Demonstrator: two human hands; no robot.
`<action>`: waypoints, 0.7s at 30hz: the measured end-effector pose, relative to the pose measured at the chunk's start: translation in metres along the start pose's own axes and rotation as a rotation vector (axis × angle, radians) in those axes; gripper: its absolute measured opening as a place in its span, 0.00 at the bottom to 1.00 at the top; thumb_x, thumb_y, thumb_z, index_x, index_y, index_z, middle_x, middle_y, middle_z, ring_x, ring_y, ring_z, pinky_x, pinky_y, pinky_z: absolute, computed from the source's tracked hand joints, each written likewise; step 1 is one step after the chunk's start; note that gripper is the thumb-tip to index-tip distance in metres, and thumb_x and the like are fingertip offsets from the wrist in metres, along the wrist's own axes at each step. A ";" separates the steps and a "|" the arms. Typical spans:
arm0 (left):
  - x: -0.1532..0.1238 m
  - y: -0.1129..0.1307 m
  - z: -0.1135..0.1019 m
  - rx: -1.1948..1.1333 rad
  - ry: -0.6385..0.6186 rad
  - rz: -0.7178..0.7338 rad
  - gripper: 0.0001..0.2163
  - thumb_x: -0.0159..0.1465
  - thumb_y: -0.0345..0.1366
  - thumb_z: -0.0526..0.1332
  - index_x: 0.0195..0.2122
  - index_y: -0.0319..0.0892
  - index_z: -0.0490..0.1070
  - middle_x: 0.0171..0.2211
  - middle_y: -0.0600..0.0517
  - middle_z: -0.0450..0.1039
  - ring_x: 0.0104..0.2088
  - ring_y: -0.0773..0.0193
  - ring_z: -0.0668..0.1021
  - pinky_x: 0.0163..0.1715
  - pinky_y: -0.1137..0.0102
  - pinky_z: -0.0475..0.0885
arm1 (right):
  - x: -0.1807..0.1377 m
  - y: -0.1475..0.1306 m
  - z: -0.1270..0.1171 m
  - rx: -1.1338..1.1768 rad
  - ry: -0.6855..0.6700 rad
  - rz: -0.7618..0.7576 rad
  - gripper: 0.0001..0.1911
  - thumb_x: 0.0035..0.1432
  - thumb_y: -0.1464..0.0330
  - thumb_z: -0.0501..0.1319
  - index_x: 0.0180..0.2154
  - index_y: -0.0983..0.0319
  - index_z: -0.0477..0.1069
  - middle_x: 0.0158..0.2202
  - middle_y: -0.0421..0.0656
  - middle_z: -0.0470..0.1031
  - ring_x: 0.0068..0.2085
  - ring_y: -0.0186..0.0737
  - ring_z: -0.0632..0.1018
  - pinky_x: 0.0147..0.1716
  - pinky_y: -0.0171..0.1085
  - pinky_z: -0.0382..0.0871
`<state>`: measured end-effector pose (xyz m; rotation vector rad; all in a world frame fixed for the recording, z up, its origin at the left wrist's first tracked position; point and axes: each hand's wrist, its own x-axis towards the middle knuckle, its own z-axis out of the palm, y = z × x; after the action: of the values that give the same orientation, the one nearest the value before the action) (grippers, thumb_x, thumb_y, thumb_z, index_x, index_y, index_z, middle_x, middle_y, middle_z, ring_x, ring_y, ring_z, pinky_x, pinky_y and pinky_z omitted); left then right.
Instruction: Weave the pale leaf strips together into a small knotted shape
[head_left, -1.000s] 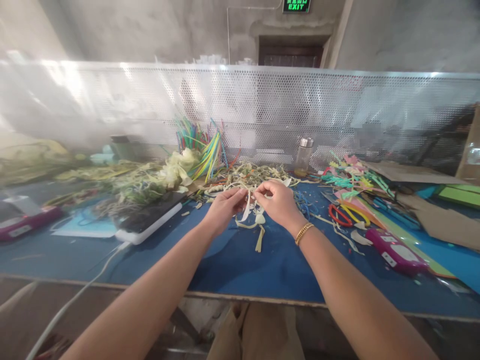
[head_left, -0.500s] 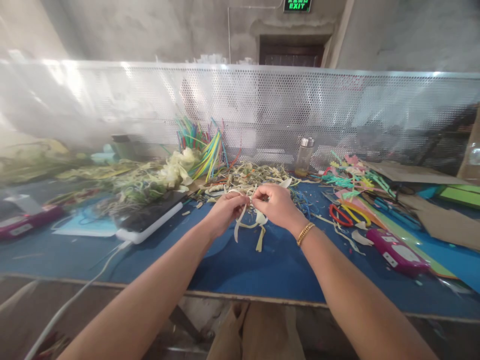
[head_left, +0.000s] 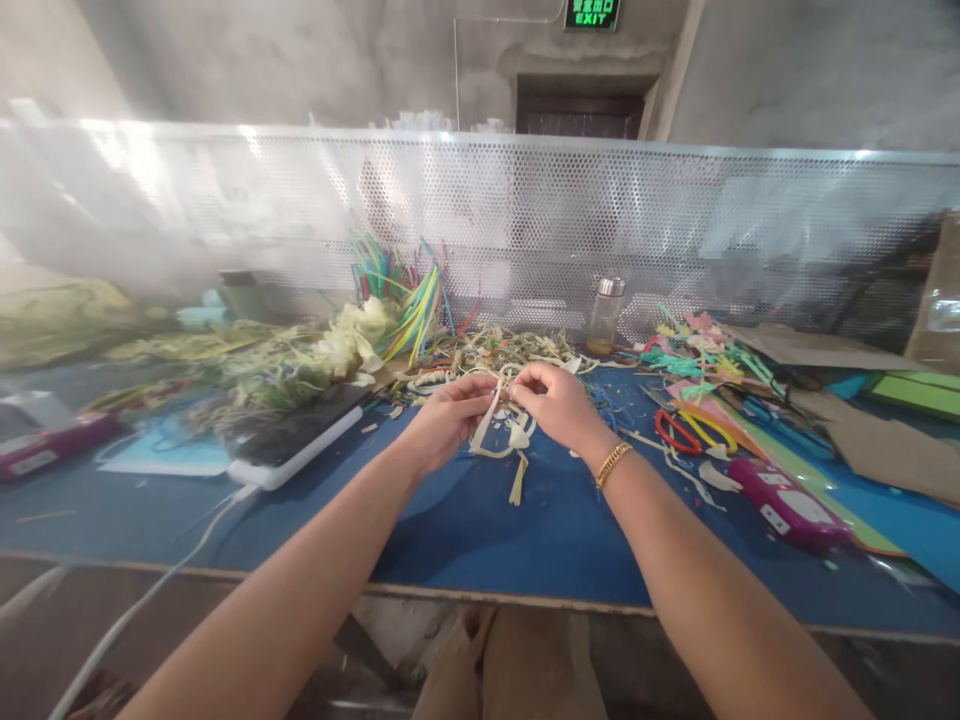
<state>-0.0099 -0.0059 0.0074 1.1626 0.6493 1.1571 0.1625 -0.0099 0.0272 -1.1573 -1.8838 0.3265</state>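
Note:
Close together over the middle of the blue table, both my hands pinch pale cream strips (head_left: 517,436) that hang in loops below the fingers. My left hand (head_left: 453,412) is closed, thumb and forefinger on a strip. Opposite it, my right hand (head_left: 556,400) grips the strips at its fingertips; a gold bracelet (head_left: 613,465) circles that wrist. The strips cross between the hands, and one flared end (head_left: 517,480) dangles lowest. Exactly how they are joined is too small to make out. Behind the hands lies a heap of dry, pale green and cream strips (head_left: 517,350).
Red-and-yellow-handled scissors (head_left: 679,432) and a magenta power strip (head_left: 787,503) lie to the right. A glass bottle (head_left: 606,315) stands at the back, near colourful stems (head_left: 420,310). On the left are a white-edged black device (head_left: 300,440), tangled strips (head_left: 270,370) and another magenta power strip (head_left: 56,447).
The strips have shifted: a loop now rises above my fingertips, and the end that hung below my left hand is drawn up. My left fingers are straighter. The view has moved slightly.

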 end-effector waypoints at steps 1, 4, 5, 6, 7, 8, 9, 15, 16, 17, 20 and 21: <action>0.000 -0.001 0.000 0.014 0.004 0.015 0.14 0.48 0.32 0.69 0.37 0.41 0.73 0.35 0.50 0.76 0.29 0.69 0.76 0.28 0.75 0.70 | 0.000 0.000 0.001 0.003 -0.003 0.001 0.07 0.54 0.66 0.56 0.27 0.61 0.69 0.27 0.40 0.74 0.29 0.34 0.72 0.32 0.35 0.63; 0.001 -0.002 0.001 0.110 0.038 0.084 0.13 0.48 0.34 0.70 0.35 0.41 0.72 0.32 0.53 0.74 0.26 0.71 0.75 0.24 0.77 0.67 | -0.001 -0.001 0.003 0.013 -0.025 0.001 0.06 0.54 0.66 0.57 0.28 0.61 0.69 0.28 0.40 0.75 0.29 0.34 0.73 0.32 0.35 0.63; 0.002 -0.003 0.001 0.152 0.054 0.120 0.13 0.47 0.35 0.70 0.34 0.41 0.71 0.31 0.54 0.74 0.25 0.72 0.74 0.22 0.77 0.66 | -0.002 -0.001 0.004 0.016 -0.031 -0.004 0.06 0.54 0.66 0.57 0.29 0.61 0.69 0.28 0.40 0.75 0.29 0.34 0.73 0.32 0.35 0.63; 0.002 -0.003 0.000 0.192 0.070 0.161 0.14 0.46 0.35 0.70 0.33 0.41 0.71 0.30 0.54 0.73 0.24 0.72 0.73 0.21 0.77 0.64 | -0.002 -0.002 0.005 0.019 -0.036 -0.011 0.06 0.54 0.66 0.57 0.29 0.61 0.70 0.28 0.40 0.75 0.29 0.34 0.74 0.33 0.35 0.63; 0.003 -0.003 0.000 0.226 0.089 0.200 0.14 0.45 0.35 0.71 0.32 0.41 0.70 0.30 0.55 0.73 0.22 0.73 0.72 0.20 0.77 0.63 | -0.003 -0.003 0.006 0.020 -0.040 -0.019 0.05 0.55 0.66 0.58 0.30 0.61 0.70 0.29 0.40 0.76 0.30 0.34 0.74 0.33 0.36 0.63; 0.003 -0.003 0.000 0.257 0.112 0.233 0.15 0.45 0.36 0.71 0.32 0.41 0.70 0.29 0.56 0.72 0.21 0.74 0.71 0.19 0.77 0.62 | -0.004 -0.004 0.006 0.017 -0.043 -0.029 0.05 0.55 0.66 0.58 0.30 0.60 0.71 0.29 0.40 0.76 0.30 0.34 0.74 0.34 0.36 0.63; 0.004 -0.003 -0.001 0.285 0.139 0.257 0.14 0.45 0.37 0.71 0.31 0.40 0.70 0.27 0.56 0.71 0.20 0.74 0.70 0.18 0.77 0.61 | -0.004 -0.005 0.006 0.008 -0.047 -0.037 0.06 0.55 0.65 0.58 0.30 0.60 0.71 0.28 0.39 0.76 0.30 0.34 0.74 0.34 0.36 0.62; 0.003 -0.003 -0.004 0.349 0.181 0.291 0.12 0.54 0.44 0.65 0.26 0.39 0.72 0.14 0.58 0.61 0.17 0.74 0.63 0.18 0.76 0.57 | -0.006 -0.009 0.006 -0.083 -0.015 -0.089 0.07 0.55 0.62 0.61 0.32 0.58 0.72 0.27 0.39 0.76 0.30 0.35 0.74 0.37 0.38 0.61; 0.003 -0.003 -0.004 0.339 0.177 0.287 0.12 0.54 0.44 0.65 0.26 0.39 0.73 0.15 0.58 0.62 0.17 0.74 0.63 0.18 0.76 0.56 | -0.005 -0.010 0.005 -0.100 0.011 -0.099 0.07 0.53 0.63 0.62 0.34 0.58 0.72 0.28 0.39 0.76 0.31 0.35 0.75 0.38 0.39 0.60; 0.003 -0.004 -0.004 0.332 0.180 0.282 0.12 0.54 0.44 0.65 0.27 0.39 0.73 0.16 0.57 0.63 0.18 0.74 0.64 0.19 0.76 0.57 | -0.005 -0.010 0.004 -0.124 0.037 -0.113 0.08 0.52 0.63 0.63 0.35 0.58 0.71 0.29 0.39 0.76 0.32 0.36 0.75 0.41 0.40 0.59; 0.005 -0.006 -0.006 0.323 0.208 0.262 0.13 0.52 0.45 0.66 0.27 0.38 0.75 0.19 0.54 0.67 0.20 0.73 0.66 0.21 0.76 0.58 | -0.006 -0.012 0.002 -0.231 0.101 -0.171 0.07 0.53 0.67 0.62 0.36 0.58 0.69 0.29 0.38 0.76 0.33 0.36 0.75 0.46 0.43 0.54; 0.006 -0.006 -0.006 0.314 0.217 0.254 0.13 0.51 0.45 0.67 0.28 0.38 0.75 0.20 0.53 0.69 0.21 0.73 0.66 0.21 0.76 0.59 | -0.006 -0.013 0.001 -0.265 0.115 -0.191 0.05 0.54 0.68 0.61 0.36 0.57 0.69 0.29 0.37 0.76 0.34 0.36 0.75 0.47 0.44 0.53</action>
<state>-0.0111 0.0026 0.0005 1.4267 0.8916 1.4462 0.1547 -0.0216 0.0312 -1.1289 -1.9570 -0.0970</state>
